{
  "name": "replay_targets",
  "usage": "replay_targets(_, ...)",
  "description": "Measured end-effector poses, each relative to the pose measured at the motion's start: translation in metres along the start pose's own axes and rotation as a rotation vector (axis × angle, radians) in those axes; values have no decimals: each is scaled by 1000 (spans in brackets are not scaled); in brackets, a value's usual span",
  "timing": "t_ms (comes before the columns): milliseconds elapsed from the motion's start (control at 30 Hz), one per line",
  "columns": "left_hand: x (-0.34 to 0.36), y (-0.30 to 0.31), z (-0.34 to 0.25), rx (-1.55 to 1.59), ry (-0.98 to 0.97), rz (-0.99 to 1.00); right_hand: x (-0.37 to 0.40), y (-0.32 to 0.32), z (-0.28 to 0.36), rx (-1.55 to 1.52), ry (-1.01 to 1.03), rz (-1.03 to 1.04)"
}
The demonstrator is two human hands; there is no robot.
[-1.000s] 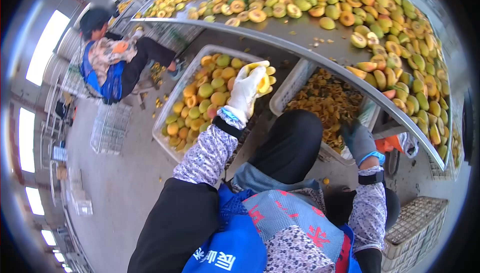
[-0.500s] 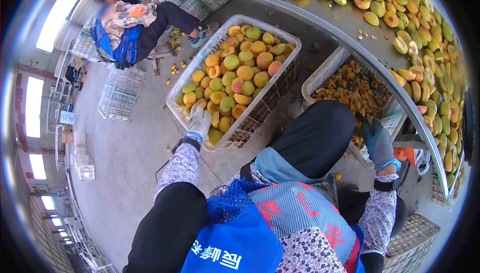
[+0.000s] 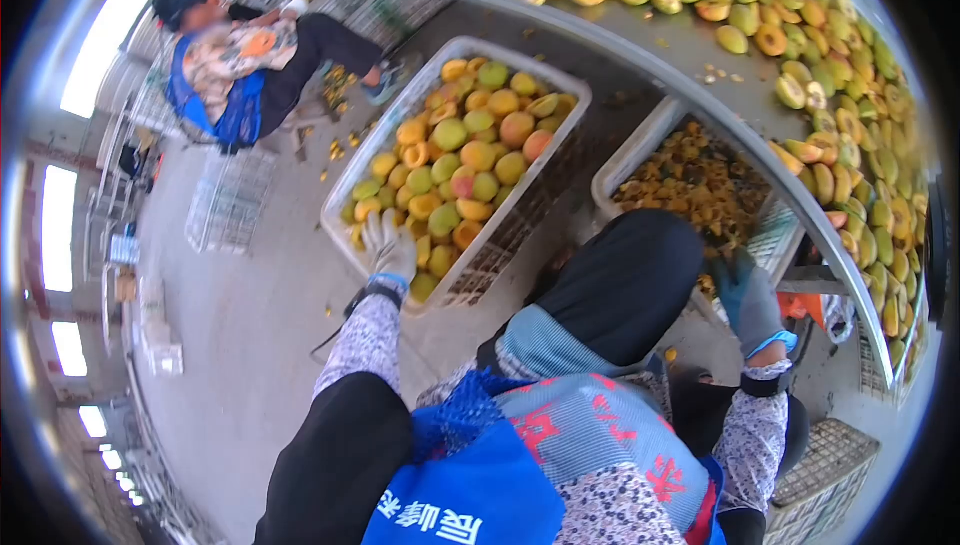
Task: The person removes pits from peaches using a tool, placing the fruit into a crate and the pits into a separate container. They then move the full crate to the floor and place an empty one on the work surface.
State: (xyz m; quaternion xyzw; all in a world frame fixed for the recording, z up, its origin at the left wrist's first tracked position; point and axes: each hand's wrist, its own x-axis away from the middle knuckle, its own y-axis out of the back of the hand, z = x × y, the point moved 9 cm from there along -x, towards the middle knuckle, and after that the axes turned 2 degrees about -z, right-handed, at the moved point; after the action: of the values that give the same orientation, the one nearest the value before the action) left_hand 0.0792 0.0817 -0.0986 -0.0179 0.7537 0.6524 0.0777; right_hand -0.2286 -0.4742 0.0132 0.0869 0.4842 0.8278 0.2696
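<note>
My left hand (image 3: 389, 250), in a pale work glove, is at the near left corner of a white plastic crate (image 3: 575, 130). Its fingers are spread over the peach-like fruit (image 3: 463, 154), whole and yellow, green or reddish, heaped inside. My right hand (image 3: 752, 307), in a grey-blue glove with a light blue cuff, hangs by the near side of a second crate (image 3: 605, 185). That crate holds brownish-yellow fruit scraps (image 3: 700, 185). The right fingertips are dark and partly lost in shadow, so I cannot tell what they hold.
A metal-edged table (image 3: 640, 40) curves along the right, heaped with halved fruit (image 3: 850, 135). Another person (image 3: 235, 65) sits on a low stool at the upper left. An upturned crate (image 3: 230, 200) stands on the floor near them; another crate (image 3: 825, 475) is behind my right side.
My left hand's fingers now spread wider over the fruit at the crate's corner. My right hand stays by the scrap crate. The view has shifted slightly.
</note>
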Motion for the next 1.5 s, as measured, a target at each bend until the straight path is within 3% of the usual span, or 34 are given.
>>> replay_targets(33,-2,5,-5,-10,72,99,0,13,7,55,-16,-30)
replay_targets(167,-18,-13,13,-37,-69,56,-9,41,27,40,-57,-49)
replay_targets(233,-18,20,-16,-64,87,253,-12,57,26,-27,-73,-129)
replay_targets(300,-31,65,-75,-117,-38,-115,-13,74,29,-89,-81,-196)
replay_targets(333,-33,100,-125,109,-294,-419,-12,80,30,-106,-79,-221)
replay_targets(367,-23,145,-195,318,-404,-473,-12,85,31,-123,-74,-240)
replay_targets(467,-21,209,-362,927,-759,-338,-10,88,32,-139,-77,-224)
replay_targets(500,-24,215,-414,1109,-832,-223,-10,89,31,-142,-69,-226)
replay_targets(533,-16,228,-469,1284,-771,47,-10,87,29,-185,-81,-164)
replay_targets(633,-2,234,-615,1030,-1066,207,-8,85,29,-269,-88,-88)
replay_targets(667,2,223,-655,844,-980,444,-7,89,32,-246,-87,-57)
replay_targets(700,1,209,-687,641,-929,501,-8,89,29,-235,-89,-67)
replay_targets(767,-15,164,-742,405,-973,307,-10,89,24,-216,-89,-82)
replay_targets(800,-14,134,-761,244,-1013,334,-11,94,26,-204,-104,-79)
replay_targets(833,-6,122,-769,82,-1047,358,-13,96,25,-192,-97,-83)
replay_targets(933,15,131,-775,136,-1223,345,-13,100,27,-186,-78,-86)
replay_targets(967,16,134,-767,252,-1166,433,-12,109,29,-249,-94,-134)
replay_targets(1067,26,142,-729,1192,-777,1104,-15,135,33,-422,-105,-322)
replay_targets(1167,55,174,-682,1528,-509,1268,-17,152,37,-537,-80,-504)
replay_targets(1233,76,182,-664,1792,-526,1303,-18,155,36,-571,-107,-524)
replay_targets(1267,85,200,-655,1492,-1094,835,-18,152,35,-536,-139,-509)
replay_targets(1300,96,216,-638,1200,-1400,205,-18,151,34,-554,-127,-520)
replay_targets(1367,109,218,-628,1503,-1230,441,-19,147,31,-587,-101,-549)
replay_targets(1467,116,198,-626,2057,-540,1096,-21,140,33,-633,-67,-489)
replay_targets(1500,118,194,-626,2051,-532,1101,-20,137,37,-650,-64,-469)
